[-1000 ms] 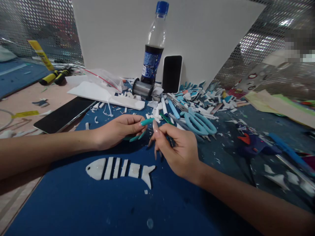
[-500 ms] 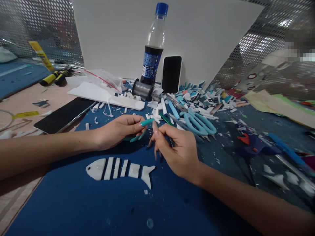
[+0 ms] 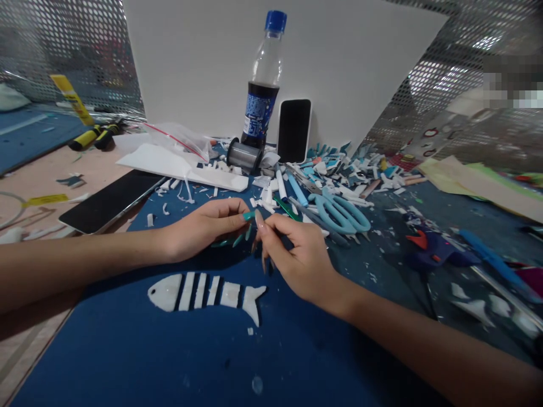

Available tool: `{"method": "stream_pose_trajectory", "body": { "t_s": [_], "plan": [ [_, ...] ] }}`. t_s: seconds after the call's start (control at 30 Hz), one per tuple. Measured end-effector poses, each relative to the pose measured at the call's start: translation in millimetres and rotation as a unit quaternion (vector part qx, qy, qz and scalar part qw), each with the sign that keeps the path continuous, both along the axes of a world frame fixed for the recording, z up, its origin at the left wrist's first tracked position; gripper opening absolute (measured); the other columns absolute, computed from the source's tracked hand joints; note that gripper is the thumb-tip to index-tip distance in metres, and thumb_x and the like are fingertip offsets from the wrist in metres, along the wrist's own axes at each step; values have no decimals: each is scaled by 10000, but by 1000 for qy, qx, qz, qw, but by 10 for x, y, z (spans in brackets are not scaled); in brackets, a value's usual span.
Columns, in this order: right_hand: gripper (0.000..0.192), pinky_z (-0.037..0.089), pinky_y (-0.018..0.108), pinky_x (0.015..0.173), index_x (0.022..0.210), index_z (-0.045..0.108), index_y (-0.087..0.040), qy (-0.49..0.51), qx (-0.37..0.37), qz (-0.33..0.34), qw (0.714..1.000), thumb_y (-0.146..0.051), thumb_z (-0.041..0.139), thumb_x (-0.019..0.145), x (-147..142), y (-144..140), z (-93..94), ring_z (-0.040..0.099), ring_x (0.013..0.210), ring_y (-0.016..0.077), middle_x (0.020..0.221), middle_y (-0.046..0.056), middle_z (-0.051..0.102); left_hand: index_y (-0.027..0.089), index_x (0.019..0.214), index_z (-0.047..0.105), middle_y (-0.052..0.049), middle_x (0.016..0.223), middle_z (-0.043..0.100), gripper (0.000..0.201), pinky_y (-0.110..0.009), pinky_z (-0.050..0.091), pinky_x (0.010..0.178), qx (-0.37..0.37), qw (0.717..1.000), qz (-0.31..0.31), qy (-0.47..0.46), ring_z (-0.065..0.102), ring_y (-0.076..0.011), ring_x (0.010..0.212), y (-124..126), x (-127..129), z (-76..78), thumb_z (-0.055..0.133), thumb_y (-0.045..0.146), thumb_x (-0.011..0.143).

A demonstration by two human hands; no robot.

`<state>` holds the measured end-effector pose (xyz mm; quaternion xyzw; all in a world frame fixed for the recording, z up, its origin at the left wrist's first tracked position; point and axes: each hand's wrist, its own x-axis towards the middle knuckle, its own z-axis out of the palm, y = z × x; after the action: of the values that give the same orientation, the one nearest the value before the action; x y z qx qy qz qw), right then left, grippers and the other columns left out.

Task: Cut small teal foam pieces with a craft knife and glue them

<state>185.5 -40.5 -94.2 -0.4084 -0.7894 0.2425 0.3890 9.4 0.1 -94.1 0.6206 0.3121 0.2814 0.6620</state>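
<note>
- My left hand [image 3: 199,229] lies on the blue mat [image 3: 127,339], fingers curled inward, thumb and forefinger tips brought together at the middle.
- My right hand [image 3: 297,257] meets it there, thumb and forefinger pinched close; whatever sits between the tips is too small to make out, so I cannot tell what either hand clamps.
- The fingertips of both hands nearly touch, just above the white fish [image 3: 207,291].
- The fish lies flat on the mat in front of my hands, head to my left, tail to my right, cut into separate strips.
- Blue scissors [image 3: 339,212] lie near my right hand, among pens and paper scraps.
- A cola bottle [image 3: 261,96] stands upright at the back, a phone [image 3: 294,131] leaning beside it and a wire spool [image 3: 242,154] in front.
- A dark tablet [image 3: 110,200] lies to the left.
</note>
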Motion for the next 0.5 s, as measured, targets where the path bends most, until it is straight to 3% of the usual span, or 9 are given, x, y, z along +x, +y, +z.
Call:
{"method": "stream_pose_trajectory", "body": {
  "t_s": [0.1,0.2,0.33,0.43,0.5],
  "plan": [
    [335,413,183,475,642,517,-147,6,-27,-6,1000,-242,396,939,-4,14,-3,530,399,69,448,-18,535,156,706,436,47,618,389,235,-203,287,518,97,993,25,69,329,-64,541,-16,-14,10,424,290,899],
    [369,406,187,462,651,517,-153,-1,-61,-14,998,-306,373,954,-8,28,-5,515,369,69,425,-32,509,164,675,422,43,617,378,251,-206,294,528,240,952,92,167,338,-76,565,-32,-47,33,417,290,892],
    [364,390,192,442,628,485,-167,-8,-97,-24,995,-308,383,948,-7,49,-17,494,343,69,413,-43,481,180,655,373,56,564,337,222,-199,266,487,442,853,157,229,315,-75,516,-25,-120,36,419,174,872],
    [340,373,210,445,599,443,-178,-29,-97,-27,994,-243,401,930,-4,59,-22,487,347,80,402,-42,475,188,677,372,41,596,395,202,-206,297,505,601,748,155,235,355,-86,531,6,-165,16,408,107,859],
    [318,363,220,448,603,446,-180,-39,-104,-24,993,-208,407,918,-6,61,-20,483,350,88,392,-41,474,193,690,371,23,628,429,198,-214,325,523,665,694,156,227,384,-98,556,26,-180,0,400,88,855]
  ]
}}
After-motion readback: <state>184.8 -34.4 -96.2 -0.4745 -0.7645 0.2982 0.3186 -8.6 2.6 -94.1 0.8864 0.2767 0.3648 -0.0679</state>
